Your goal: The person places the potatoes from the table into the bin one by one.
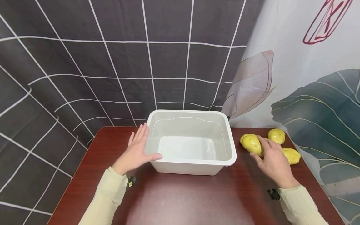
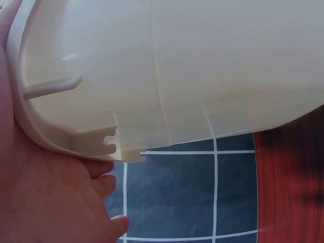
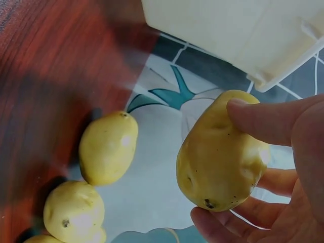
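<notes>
A white plastic bin (image 1: 194,161) stands on the table. My left hand (image 1: 135,153) rests against its left end, fingers straight along the outside and thumb across the near corner of the rim. In the left wrist view that hand (image 2: 55,197) lies against the bin's rim and outer wall (image 2: 228,61). To the right of the bin, my right hand (image 1: 274,162) holds a yellow potato (image 1: 251,145). The right wrist view shows the potato (image 3: 220,157) between thumb and fingers, raised above the table. More potatoes (image 3: 109,147) lie beside it.
Two other potatoes, one at the back (image 1: 277,136) and one nearer (image 1: 291,155), lie by the table's right edge. The reddish-brown table (image 1: 185,200) backs onto a dark grid-patterned cloth (image 1: 126,59) and a pale cloth with leaf prints (image 1: 309,125).
</notes>
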The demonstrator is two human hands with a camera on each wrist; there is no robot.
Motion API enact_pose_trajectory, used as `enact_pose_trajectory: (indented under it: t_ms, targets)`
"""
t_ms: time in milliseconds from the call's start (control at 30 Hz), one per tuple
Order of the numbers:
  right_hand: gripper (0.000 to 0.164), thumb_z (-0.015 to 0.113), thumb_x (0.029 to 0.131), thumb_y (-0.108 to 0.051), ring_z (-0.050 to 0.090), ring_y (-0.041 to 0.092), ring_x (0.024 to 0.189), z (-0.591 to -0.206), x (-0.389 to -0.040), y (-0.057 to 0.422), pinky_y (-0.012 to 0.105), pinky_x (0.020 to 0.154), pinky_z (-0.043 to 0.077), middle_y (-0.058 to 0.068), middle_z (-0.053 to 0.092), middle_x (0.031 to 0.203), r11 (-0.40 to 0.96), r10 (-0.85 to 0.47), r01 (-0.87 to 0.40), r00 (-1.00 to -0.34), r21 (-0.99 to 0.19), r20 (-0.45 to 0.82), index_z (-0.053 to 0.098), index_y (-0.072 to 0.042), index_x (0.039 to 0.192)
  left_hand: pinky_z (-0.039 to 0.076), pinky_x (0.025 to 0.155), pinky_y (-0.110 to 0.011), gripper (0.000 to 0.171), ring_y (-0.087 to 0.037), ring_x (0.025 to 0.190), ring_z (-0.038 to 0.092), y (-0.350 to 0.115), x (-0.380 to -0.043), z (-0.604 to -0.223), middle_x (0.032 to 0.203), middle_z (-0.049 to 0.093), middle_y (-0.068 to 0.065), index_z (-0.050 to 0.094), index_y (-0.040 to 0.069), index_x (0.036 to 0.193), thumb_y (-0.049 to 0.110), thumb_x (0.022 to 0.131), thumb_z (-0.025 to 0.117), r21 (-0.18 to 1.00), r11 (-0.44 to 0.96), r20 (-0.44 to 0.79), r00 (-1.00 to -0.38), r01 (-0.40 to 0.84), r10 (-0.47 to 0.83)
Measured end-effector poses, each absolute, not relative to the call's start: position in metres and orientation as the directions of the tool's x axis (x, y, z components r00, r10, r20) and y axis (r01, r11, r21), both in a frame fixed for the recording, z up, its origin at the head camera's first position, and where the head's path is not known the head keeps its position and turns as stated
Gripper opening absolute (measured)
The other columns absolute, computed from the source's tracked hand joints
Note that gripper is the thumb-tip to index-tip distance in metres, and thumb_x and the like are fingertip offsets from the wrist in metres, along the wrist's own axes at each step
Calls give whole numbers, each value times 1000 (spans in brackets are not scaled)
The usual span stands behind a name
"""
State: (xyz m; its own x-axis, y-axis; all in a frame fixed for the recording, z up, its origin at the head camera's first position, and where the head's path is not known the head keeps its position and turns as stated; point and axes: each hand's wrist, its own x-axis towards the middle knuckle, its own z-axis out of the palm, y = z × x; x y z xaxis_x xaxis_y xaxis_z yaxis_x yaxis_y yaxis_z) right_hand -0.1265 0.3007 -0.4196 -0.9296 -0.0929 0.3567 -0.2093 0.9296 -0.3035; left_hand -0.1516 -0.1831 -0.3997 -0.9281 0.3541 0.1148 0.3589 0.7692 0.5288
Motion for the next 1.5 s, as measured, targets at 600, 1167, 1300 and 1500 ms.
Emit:
enact_pose_trajectory:
  t_ms: [600, 1167, 1300, 1500]
  targets:
    - [75, 84, 77, -13, 45, 56, 117, -402, -122, 292, 73, 89, 39, 35, 53, 128, 921, -104, -246, -903, -303, 417, 48, 10, 140, -4, 120, -57, 121, -30, 154, -6, -183, -154, -402, 168, -3, -12, 7, -2, 160, 59, 81, 76, 542, 756, 128, -925, 367, 357]
    - [73, 82, 80, -11, 46, 54, 117, -382, -124, 285, 67, 93, 38, 33, 53, 130, 913, -116, -269, -891, -306, 439, 47, 9, 141, -4, 119, -58, 120, -34, 154, -5, -183, -154, -402, 168, -1, -15, 9, -4, 159, 59, 81, 75, 543, 750, 138, -922, 376, 363]
    - [72, 82, 80, -11, 47, 53, 117, -379, -124, 281, 67, 94, 38, 33, 53, 130, 912, -121, -276, -888, -303, 444, 48, 9, 141, -4, 119, -58, 120, -34, 154, -5, -183, -153, -402, 168, -2, -14, 7, -3, 159, 59, 81, 75, 542, 757, 120, -925, 365, 360]
    - [73, 83, 78, -10, 47, 52, 118, -377, -124, 276, 65, 95, 37, 33, 53, 130, 907, -132, -295, -877, -301, 462, 49, 9, 140, -1, 119, -59, 121, -32, 154, -4, -185, -153, -401, 168, -2, -12, 7, -2, 160, 59, 81, 76, 535, 763, 114, -926, 363, 361]
